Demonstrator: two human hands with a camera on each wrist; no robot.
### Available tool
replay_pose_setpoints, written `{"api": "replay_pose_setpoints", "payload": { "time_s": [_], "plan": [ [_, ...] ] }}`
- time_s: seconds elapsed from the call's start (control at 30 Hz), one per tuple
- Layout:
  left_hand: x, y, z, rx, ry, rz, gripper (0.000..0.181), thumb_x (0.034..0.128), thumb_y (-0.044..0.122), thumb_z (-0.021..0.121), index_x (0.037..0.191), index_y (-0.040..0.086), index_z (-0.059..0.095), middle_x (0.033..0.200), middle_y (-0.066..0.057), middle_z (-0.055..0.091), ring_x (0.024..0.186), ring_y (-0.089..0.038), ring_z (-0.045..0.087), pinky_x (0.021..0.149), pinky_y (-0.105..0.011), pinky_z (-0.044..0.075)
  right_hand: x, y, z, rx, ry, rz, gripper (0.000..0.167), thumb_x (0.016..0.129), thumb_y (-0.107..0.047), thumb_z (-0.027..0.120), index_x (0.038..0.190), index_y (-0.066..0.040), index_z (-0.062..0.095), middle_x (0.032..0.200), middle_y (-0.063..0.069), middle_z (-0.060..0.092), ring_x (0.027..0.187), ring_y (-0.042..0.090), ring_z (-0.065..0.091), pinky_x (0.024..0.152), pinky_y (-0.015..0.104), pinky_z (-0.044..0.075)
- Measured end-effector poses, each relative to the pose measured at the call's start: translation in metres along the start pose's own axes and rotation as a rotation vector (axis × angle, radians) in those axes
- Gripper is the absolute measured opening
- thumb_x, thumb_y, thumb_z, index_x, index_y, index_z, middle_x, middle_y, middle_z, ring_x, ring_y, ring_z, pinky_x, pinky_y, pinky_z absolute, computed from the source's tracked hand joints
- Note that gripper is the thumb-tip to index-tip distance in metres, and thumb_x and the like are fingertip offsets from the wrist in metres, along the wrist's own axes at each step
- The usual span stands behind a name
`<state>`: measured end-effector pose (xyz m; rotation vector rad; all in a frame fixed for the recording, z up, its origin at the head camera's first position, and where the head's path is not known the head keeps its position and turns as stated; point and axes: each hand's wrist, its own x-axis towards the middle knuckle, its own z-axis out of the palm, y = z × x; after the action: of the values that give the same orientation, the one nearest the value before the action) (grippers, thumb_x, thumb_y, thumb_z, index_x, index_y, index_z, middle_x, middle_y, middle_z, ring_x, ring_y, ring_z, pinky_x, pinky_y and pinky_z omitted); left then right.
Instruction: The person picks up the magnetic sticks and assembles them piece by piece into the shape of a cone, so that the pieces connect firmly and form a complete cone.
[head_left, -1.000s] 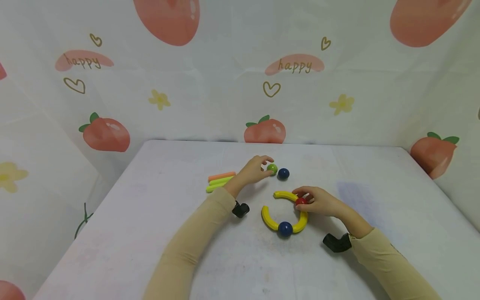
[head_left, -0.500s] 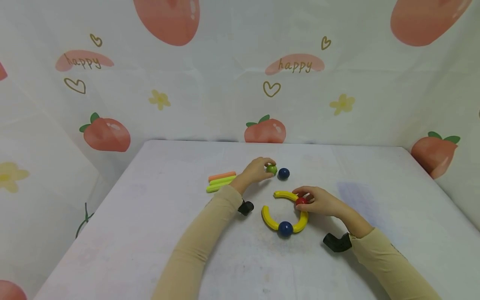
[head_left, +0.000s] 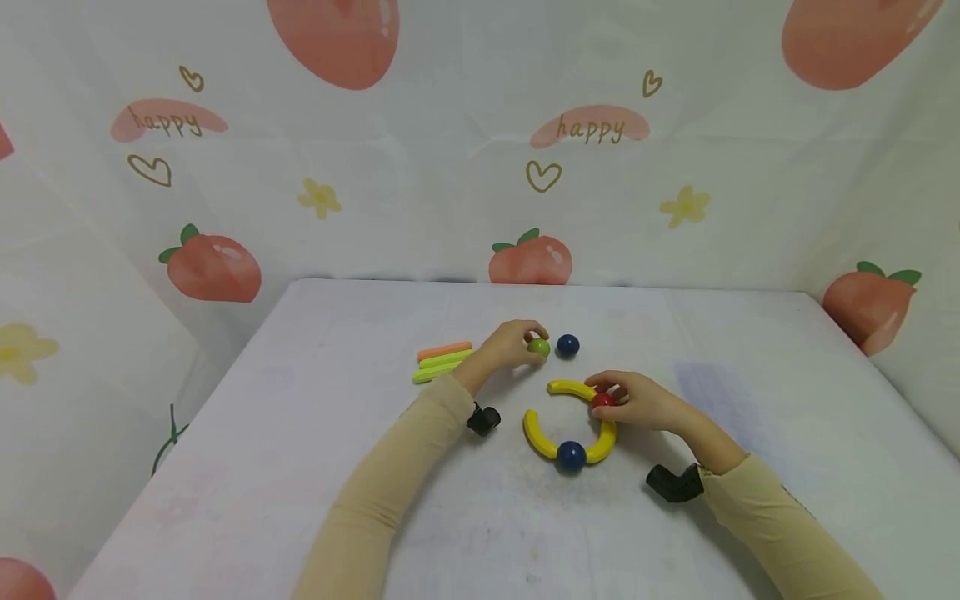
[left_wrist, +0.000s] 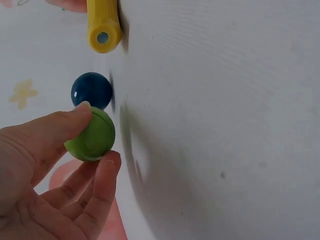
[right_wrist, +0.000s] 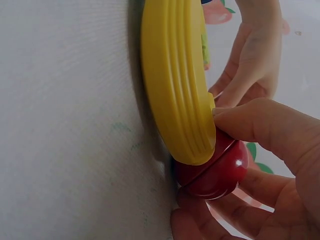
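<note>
My left hand (head_left: 510, 345) pinches a green ball (left_wrist: 95, 136) between thumb and fingertips, just over the white table. A dark blue ball (head_left: 567, 346) lies to the right of it. My right hand (head_left: 641, 403) grips a red ball (right_wrist: 220, 170), with thumb and fingers around it. The red ball joins two yellow curved rods, one at the top (head_left: 570, 387) and another at the right (head_left: 602, 446). A second dark blue ball (head_left: 571, 456) links the right rod to a third yellow rod (head_left: 538, 437), and together they form an open ring with its gap at the upper left.
Several straight sticks, orange (head_left: 444, 350) and yellow-green (head_left: 438, 371), lie side by side left of my left hand, which partly covers them. A printed cloth (head_left: 420, 167) hangs behind the white table (head_left: 480, 533). Black camera mounts (head_left: 673, 483) stick out at both wrists.
My left hand has closed its fingers on the green ball and drawn it slightly left and nearer, away from the blue ball. My right hand has stayed on the red ball.
</note>
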<state>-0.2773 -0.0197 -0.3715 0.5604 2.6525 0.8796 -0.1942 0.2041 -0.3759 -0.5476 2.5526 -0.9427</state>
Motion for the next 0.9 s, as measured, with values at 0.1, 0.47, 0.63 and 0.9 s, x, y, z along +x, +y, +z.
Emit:
{"api": "replay_pose_setpoints", "payload": {
  "time_s": [0.1,0.47,0.63,0.9],
  "plan": [
    [-0.005,-0.002,-0.001,-0.028,-0.008,0.007,0.037,0.0839,0.018,0.069,0.119,0.016,0.059,0.119,-0.011,0.057,0.101,-0.022,0.054,0.089,-0.033,0.047,0.000,0.000,0.000,-0.002,-0.002,0.001,0.044,0.086,-0.018,0.065,0.124,0.000,0.053,0.115,0.021,0.059,0.095,0.026,0.058,0.084,0.040,0.053],
    [-0.020,-0.006,-0.006,-0.114,-0.053,0.039,0.037,0.0843,0.022,0.068,0.120,0.018,0.058,0.119,-0.010,0.058,0.096,-0.021,0.060,0.073,-0.023,0.051,0.000,-0.002,0.000,-0.001,-0.004,0.016,0.045,0.086,-0.020,0.065,0.125,0.000,0.053,0.115,0.021,0.059,0.095,0.025,0.058,0.084,0.040,0.053],
    [-0.028,-0.007,-0.003,-0.154,-0.105,0.026,0.035,0.0837,0.022,0.068,0.118,0.018,0.059,0.118,-0.010,0.058,0.094,-0.020,0.060,0.071,-0.023,0.052,0.000,-0.001,0.000,0.004,-0.005,0.014,0.045,0.086,-0.019,0.065,0.125,0.000,0.052,0.114,0.021,0.059,0.095,0.025,0.058,0.083,0.039,0.053],
    [-0.040,-0.012,0.000,-0.192,-0.156,0.030,0.035,0.0827,0.023,0.070,0.115,0.018,0.059,0.118,-0.010,0.058,0.095,-0.018,0.062,0.075,-0.025,0.052,0.000,0.001,0.001,0.002,0.002,0.001,0.044,0.086,-0.019,0.064,0.124,0.000,0.053,0.114,0.021,0.059,0.094,0.025,0.058,0.083,0.039,0.053]
  ]
}}
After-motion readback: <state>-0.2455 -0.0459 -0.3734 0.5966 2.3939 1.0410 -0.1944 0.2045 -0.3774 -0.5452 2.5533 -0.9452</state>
